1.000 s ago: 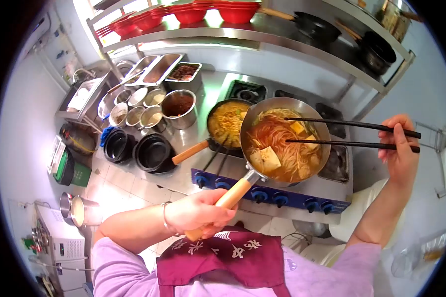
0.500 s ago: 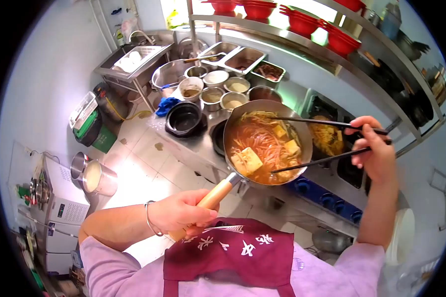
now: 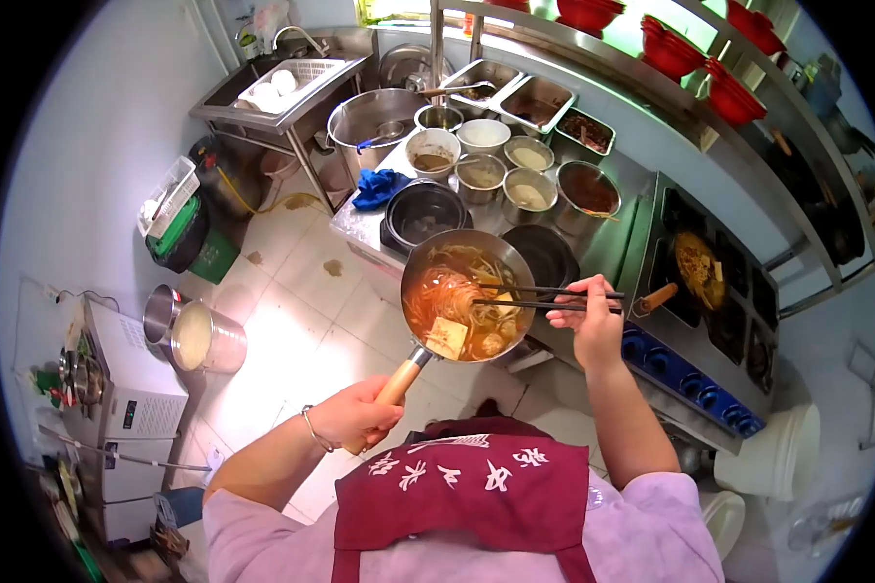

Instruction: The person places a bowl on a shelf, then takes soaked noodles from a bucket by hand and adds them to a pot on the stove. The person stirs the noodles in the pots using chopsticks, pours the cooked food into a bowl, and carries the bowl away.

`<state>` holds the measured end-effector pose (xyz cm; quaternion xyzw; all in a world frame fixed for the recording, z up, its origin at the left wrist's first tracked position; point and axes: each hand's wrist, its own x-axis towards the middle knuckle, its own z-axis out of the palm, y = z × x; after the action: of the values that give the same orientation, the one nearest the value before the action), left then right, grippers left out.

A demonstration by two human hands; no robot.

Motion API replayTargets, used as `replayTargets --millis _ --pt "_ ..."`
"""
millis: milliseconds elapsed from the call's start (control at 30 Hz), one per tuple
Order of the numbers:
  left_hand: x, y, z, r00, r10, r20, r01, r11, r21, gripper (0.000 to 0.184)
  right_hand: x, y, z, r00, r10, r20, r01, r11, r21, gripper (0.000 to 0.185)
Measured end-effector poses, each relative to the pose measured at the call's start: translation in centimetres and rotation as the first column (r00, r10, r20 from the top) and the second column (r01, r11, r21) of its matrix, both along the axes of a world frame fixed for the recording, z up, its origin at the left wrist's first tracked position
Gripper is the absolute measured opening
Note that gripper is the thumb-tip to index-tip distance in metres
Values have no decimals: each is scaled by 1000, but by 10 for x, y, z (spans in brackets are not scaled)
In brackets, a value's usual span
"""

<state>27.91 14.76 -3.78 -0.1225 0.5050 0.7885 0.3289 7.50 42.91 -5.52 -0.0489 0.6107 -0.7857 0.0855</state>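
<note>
My left hand (image 3: 357,414) is wrapped round the wooden handle of a saucepan (image 3: 525,325), held up in front of the counter's edge. Orange broth fills the pan, with noodles (image 3: 444,284) and a yellow slab of what looks like tofu (image 3: 446,337). A pair of black chopsticks (image 3: 544,296) is gripped in my right hand (image 3: 590,319), to the right of the pan. Their tips are close together among the noodles. Just behind the pan stand a black stone pot (image 3: 425,214) and another dark pot (image 3: 540,257).
Several metal bowls (image 3: 480,178) and food trays (image 3: 538,103) crowd the counter. On the stove (image 3: 671,321), right, sits a second pan of food (image 3: 698,269). Red bowls (image 3: 671,49) line the shelf above. A sink (image 3: 292,117) stands back left; a steel bucket (image 3: 226,342) is on the floor.
The view has turned toward the counter. The saucepan has moved left, away from the stove, in my left hand. My right hand has come closer, and the chopsticks' tips have drawn together in the noodles.
</note>
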Motion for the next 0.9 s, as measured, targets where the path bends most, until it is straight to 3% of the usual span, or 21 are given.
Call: replayTargets --millis 67,200,400,567,900 --pt "-2 -5 -17 1000 25 0 -25 1000 8 14 -6 -9 -14 991 -15 135 28 995 -97 40" --pt "-13 -9 -40 998 60 -27 -58 997 42 15 -24 -21 -29 971 26 236 -8 997 -80 41" --pt "-37 -8 -43 993 114 5 -113 992 -55 17 -51 -35 -46 980 42 197 -26 996 -83 42" --pt "-60 -10 -42 993 121 16 -120 990 -68 18 -78 -33 -57 913 -15 408 96 979 -179 41" --pt "-106 -46 -46 1000 -11 -15 9 996 -84 20 -87 -28 -66 791 -136 597 335 912 -235 38"
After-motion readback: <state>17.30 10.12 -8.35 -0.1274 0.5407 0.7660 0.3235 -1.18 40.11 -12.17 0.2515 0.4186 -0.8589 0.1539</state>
